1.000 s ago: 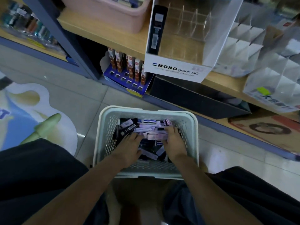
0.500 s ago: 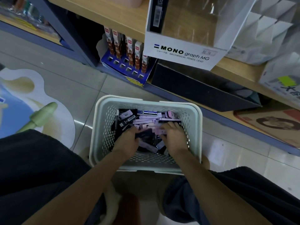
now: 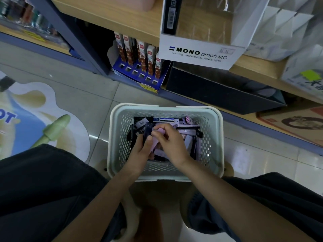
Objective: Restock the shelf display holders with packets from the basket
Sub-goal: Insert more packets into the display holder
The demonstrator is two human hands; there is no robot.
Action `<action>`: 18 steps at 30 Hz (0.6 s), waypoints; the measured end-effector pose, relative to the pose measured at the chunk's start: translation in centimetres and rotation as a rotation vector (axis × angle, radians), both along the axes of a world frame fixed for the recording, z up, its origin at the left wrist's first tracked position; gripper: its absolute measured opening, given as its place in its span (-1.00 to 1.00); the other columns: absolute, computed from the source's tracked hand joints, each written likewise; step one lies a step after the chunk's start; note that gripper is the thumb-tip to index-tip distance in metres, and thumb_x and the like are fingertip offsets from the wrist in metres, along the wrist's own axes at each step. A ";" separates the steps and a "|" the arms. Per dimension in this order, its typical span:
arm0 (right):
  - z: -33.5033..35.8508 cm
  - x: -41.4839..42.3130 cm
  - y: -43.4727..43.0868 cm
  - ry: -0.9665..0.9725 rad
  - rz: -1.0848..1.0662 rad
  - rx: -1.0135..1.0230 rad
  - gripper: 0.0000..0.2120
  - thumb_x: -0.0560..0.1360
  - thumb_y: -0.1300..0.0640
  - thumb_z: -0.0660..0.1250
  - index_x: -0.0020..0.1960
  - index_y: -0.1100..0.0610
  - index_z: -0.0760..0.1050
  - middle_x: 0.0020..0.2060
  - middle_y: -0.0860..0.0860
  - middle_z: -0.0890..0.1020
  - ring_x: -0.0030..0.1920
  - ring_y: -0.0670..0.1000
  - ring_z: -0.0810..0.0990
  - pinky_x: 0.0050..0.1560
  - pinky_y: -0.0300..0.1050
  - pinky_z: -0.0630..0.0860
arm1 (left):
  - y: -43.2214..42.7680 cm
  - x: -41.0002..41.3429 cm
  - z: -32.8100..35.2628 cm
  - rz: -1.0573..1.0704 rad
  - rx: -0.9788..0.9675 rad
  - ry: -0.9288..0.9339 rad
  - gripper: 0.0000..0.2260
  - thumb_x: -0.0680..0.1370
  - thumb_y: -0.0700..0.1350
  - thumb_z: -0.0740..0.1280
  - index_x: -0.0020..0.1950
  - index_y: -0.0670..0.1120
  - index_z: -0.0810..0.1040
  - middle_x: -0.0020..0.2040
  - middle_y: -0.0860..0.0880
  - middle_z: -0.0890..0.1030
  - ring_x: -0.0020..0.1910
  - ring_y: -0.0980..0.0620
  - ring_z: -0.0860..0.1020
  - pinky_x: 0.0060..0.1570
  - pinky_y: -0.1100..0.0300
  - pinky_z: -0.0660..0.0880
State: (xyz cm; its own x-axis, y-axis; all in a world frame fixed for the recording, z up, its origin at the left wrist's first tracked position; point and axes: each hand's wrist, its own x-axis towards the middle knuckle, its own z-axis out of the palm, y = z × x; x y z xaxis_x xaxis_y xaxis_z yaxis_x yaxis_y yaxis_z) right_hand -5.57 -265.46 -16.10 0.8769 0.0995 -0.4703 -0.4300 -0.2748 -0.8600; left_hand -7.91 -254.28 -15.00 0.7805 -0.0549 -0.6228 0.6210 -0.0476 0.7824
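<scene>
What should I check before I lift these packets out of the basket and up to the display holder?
1. Left hand holds the dark packet: ok, thumb pressed along it.
2. Right hand pinches the pink packet: ok, fingertips curled on its end.
3. Held packets stacked the same way round: cannot tell, the fingers hide them.
4. Room in the MONO graph MG holder: ok, it looks mostly empty, with one black packet standing at its left end.
5. Stock left in the basket: ok, many packets lie loose inside.
</scene>
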 end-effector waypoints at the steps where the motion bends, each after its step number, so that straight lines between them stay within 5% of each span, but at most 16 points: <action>1: 0.1 0.0 0.3 -0.005 0.007 0.002 -0.84 0.55 0.15 0.29 0.09 0.19 0.49 -0.11 -0.08 0.55 -0.12 -0.19 0.54 -0.08 -0.35 0.47 | 0.3 -0.1 0.1 -0.011 0.004 -0.019 -0.80 0.64 -0.10 0.11 0.16 -0.18 0.39 -0.23 0.01 0.46 -0.27 0.05 0.43 -0.37 0.37 0.44; 5: 0.5 0.2 0.9 0.079 0.033 0.054 -0.87 0.55 0.12 0.28 0.06 0.15 0.45 -0.14 -0.09 0.55 -0.18 -0.16 0.57 -0.01 -0.09 0.58 | 1.3 -0.4 0.9 -0.068 0.104 -0.141 -0.95 0.61 -0.14 0.18 0.02 -0.02 0.42 -0.29 0.20 0.55 -0.30 0.26 0.51 -0.25 0.37 0.48; 10: 0.0 2.7 -0.6 0.016 0.150 -0.036 -0.85 0.58 0.11 0.22 0.10 0.16 0.45 -0.03 -0.10 0.53 -0.07 -0.23 0.48 -0.08 -0.49 0.40 | 2.9 -0.6 0.2 -0.147 0.199 -0.127 -0.84 0.60 -0.14 0.20 0.15 -0.16 0.41 -0.26 0.00 0.52 -0.33 0.15 0.51 -0.23 0.17 0.51; 14: -3.3 3.6 -3.0 -0.086 0.457 -0.428 -0.58 0.57 0.12 0.25 0.39 0.18 0.30 0.34 0.09 0.39 0.32 0.04 0.38 0.29 -0.17 0.29 | 3.3 -1.0 -0.4 -0.080 0.200 -0.068 -0.89 0.61 -0.14 0.18 0.12 -0.11 0.39 -0.16 -0.02 0.59 -0.31 0.21 0.57 -0.23 0.38 0.51; 18: -5.3 2.1 -3.5 -0.199 0.593 -0.594 -0.35 0.52 0.14 0.34 0.50 0.16 0.11 0.45 0.10 0.25 0.43 0.10 0.23 0.41 -0.05 0.19 | 3.6 -1.0 -0.5 -0.008 0.137 -0.056 -0.92 0.62 -0.20 0.16 0.05 -0.04 0.39 -0.15 -0.04 0.57 -0.32 0.20 0.58 -0.23 0.36 0.53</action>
State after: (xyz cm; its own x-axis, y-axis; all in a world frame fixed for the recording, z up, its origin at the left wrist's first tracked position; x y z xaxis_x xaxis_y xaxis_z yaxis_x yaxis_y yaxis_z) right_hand -3.49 -268.94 -21.45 0.8295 0.3528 -0.4330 0.0699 -0.8347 -0.5462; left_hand -8.87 -250.65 -15.46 0.8142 0.0211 -0.5802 0.5755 -0.1610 0.8018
